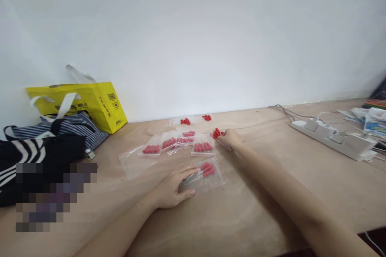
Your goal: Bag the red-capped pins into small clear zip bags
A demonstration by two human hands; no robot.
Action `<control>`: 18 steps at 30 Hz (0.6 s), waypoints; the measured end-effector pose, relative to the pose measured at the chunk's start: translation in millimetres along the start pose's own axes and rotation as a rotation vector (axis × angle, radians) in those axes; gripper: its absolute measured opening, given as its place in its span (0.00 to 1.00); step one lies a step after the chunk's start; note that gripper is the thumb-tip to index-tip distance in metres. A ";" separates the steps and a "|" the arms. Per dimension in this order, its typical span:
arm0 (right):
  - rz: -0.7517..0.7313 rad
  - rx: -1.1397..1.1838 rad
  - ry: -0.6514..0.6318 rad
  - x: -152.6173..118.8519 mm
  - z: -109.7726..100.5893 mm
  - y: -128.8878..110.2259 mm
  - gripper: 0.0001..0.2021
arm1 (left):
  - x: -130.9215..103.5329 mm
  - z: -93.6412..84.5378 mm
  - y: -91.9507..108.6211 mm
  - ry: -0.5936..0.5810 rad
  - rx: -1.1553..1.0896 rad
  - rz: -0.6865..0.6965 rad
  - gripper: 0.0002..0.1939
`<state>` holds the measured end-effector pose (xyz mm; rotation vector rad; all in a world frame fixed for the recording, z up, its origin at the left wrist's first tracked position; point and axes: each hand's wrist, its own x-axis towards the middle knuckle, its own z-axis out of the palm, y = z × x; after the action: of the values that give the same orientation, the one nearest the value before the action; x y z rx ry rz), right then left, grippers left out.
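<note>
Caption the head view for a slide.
Left hand on a clear plastic bag; right hand holding slim red-handled tools.

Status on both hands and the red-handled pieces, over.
Left hand on a clear bag of red-handled pieces. Right hand gripping a red-handled bunch. More filled bags just beyond the left hand.

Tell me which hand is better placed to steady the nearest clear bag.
Probably the left hand: it rests on that bag, while the right hand is farther off, holding red-handled tools.

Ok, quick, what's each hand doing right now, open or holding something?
Left hand: open, resting on a clear bag.
Right hand: closed, holding a bunch of red-handled sticks.
</note>
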<state>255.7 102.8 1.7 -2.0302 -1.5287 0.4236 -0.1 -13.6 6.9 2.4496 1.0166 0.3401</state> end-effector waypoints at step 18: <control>-0.336 0.755 -0.185 -59.6 -22.8 27.5 0.33 | 0.4 -1.4 2.8 -0.023 0.006 -0.041 0.27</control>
<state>271.7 35.3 -1.4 -1.1594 -1.4718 0.9046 1.3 -14.5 9.5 2.4286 1.0577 0.2959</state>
